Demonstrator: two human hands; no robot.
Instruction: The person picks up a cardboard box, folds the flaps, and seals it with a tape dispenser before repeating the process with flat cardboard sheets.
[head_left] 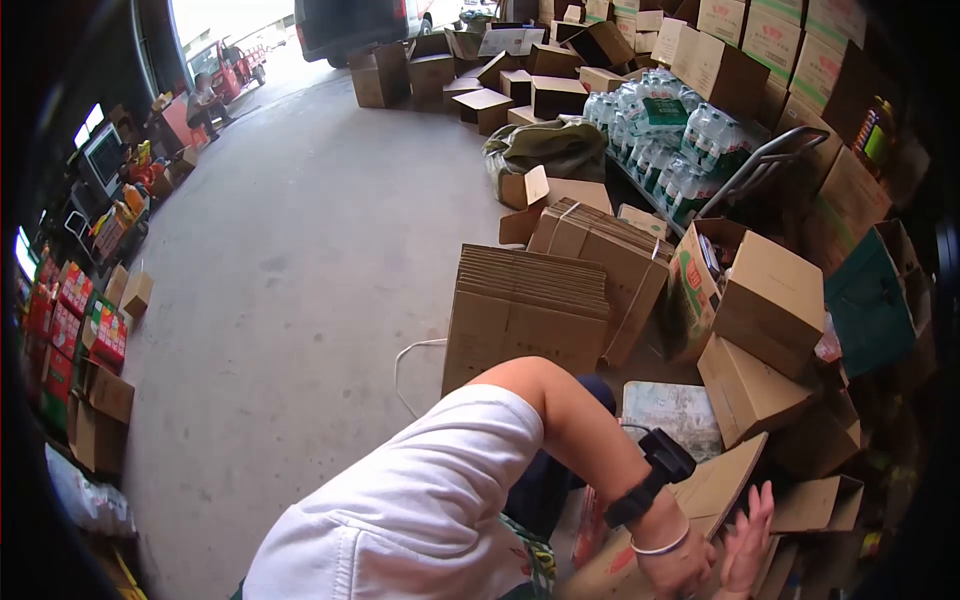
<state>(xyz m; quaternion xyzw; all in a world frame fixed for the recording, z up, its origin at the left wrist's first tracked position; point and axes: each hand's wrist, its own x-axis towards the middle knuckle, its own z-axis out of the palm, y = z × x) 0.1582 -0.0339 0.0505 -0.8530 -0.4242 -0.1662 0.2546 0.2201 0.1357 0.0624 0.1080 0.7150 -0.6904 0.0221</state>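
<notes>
Down among loose cartons at the edge of a concrete floor (300, 250), a person in a white sleeve bends over a flattened cardboard box (715, 485) lying at the bottom right. The right hand (748, 540) presses flat on it with fingers spread open, while the left hand (682, 568), a black band on its wrist, rests curled at the box's edge; whether it grips cannot be told. Behind stand a stack of flattened cartons (525, 310) and shrink-wrapped water bottles (660, 130).

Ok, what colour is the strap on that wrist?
The wrist strap is black, seen in the head view.
</notes>
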